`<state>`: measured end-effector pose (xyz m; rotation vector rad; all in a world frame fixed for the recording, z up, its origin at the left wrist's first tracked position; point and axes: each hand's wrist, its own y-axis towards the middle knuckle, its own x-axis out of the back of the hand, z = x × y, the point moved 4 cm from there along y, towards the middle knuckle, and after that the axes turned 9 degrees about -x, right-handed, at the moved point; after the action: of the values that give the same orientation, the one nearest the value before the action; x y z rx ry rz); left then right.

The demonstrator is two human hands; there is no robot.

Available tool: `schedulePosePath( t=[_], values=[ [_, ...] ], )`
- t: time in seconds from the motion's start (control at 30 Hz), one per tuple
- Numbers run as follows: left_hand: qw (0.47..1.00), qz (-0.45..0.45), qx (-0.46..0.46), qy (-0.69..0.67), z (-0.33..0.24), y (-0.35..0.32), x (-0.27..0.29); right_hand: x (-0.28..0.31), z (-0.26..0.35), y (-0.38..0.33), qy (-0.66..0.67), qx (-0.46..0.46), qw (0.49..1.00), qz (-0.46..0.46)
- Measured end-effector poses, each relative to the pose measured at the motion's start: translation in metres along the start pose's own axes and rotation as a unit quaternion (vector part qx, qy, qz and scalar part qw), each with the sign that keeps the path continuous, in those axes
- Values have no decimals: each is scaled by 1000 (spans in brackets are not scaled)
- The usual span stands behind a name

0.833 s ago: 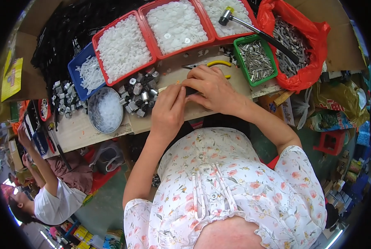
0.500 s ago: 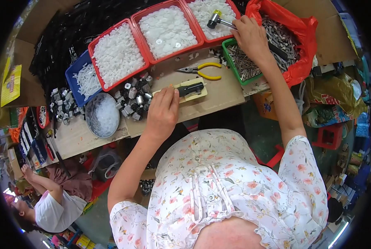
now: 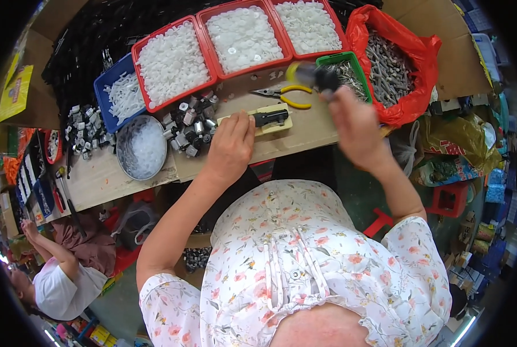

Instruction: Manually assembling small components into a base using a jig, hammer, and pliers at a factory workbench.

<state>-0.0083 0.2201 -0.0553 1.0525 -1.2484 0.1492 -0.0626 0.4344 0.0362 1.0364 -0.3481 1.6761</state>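
Observation:
My left hand (image 3: 231,141) presses with its fingers together on a slim black plastic part (image 3: 272,117). The part lies in a cream-coloured block (image 3: 280,128) near the front edge of the bench, and my fingers hide its left end. In my right hand (image 3: 357,128), smeared by motion, is a small hammer (image 3: 322,80) with a yellow and a black face. The hammer head is up and to the right of the block, apart from it. Pliers with yellow handles (image 3: 296,105) lie just behind the block.
Red trays (image 3: 212,75) of white plastic pieces line the back, beside a blue tray (image 3: 99,92). A green tray (image 3: 367,87) of metal pins and a red bag (image 3: 426,52) of metal parts stand right. Metal pieces (image 3: 192,124) and a bowl (image 3: 123,162) sit left. Another person (image 3: 67,286) sits lower left.
My right hand has come down and toward me from above the green tray, bringing the hammer nearer the block. My left hand stays on the black part. The view has shifted slightly.

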Motion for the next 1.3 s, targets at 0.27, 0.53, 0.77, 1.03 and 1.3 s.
schedulePosePath(
  t=[0.27, 0.53, 0.77, 1.03, 1.3],
  values=[
    [1000, -5, -11, 19, -1, 3, 4, -25, 5, -11, 10, -35, 995, 91],
    [998, 0, 46, 35, -11, 6, 4, -57, -14, -18, -134, -75, 965, 213],
    [992, -15, 123, 5, -53, -8, -20, -22, 37, 7, -17, 67, 994, 79],
    [996, -16, 88, -3, -54, -15, -30, -72, 22, 9, -174, 89, 953, 230],
    [995, -32, 88, -20, -54, -16, -24, -87, 21, 13, -178, 84, 952, 234]
  ],
)
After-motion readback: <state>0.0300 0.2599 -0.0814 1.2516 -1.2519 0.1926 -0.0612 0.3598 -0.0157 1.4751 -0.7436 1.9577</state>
